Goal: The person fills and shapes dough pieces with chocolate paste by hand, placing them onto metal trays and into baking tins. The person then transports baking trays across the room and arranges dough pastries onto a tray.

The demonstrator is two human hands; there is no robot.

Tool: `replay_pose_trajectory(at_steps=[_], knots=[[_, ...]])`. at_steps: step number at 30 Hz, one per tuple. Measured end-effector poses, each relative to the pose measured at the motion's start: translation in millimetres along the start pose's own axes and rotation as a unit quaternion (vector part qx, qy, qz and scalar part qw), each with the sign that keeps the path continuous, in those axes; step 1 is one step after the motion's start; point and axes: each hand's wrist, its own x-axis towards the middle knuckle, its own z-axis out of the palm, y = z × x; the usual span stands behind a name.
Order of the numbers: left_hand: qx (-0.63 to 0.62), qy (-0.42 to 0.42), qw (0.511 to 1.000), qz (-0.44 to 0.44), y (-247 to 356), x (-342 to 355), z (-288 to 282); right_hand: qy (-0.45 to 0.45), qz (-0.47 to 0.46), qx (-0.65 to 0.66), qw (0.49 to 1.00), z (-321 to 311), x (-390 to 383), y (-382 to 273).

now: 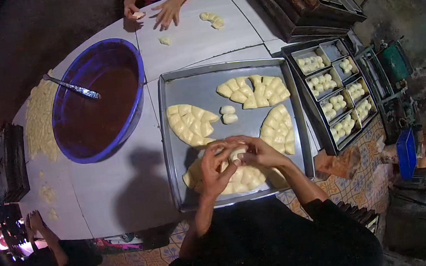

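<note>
Over the near part of a large metal tray (167, 138), my left hand (213, 171) and my right hand (263, 152) meet around a small pale piece of dough (237, 155). Fingers of both hands press on it and partly hide it. Beneath them lies a sheet of cut dough pieces (245, 178), half covered by my hands. Similar fans of cut dough rest in the tray at the left (189, 123), far side (253, 91) and right (278, 130). Two rounded dough pieces (229, 114) sit together at the tray's middle.
Left of the tray stands a blue basin (141, 70) of brown filling, a utensil (74, 88) inside. Loose dough (41, 119) lies beyond it. At right are compartmented pans (343, 73) with dough balls; dark stacked pans (308, 1) stand behind. Co-workers' hands (169, 12) (35, 224) are across and at left.
</note>
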Motion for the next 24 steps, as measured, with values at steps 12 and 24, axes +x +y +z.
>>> replay_pose_trajectory(at_steps=[12, 24], knots=[[0.179, 0.031, 0.983, -0.022, -29, 6, -27, 0.266, -0.204, -0.405, 0.851, -23, 5, -1], [0.49, -0.135, 0.86, -0.042, -70, 8, -2, 0.351, -0.281, -0.17, 0.877, -19, -86, -69]])
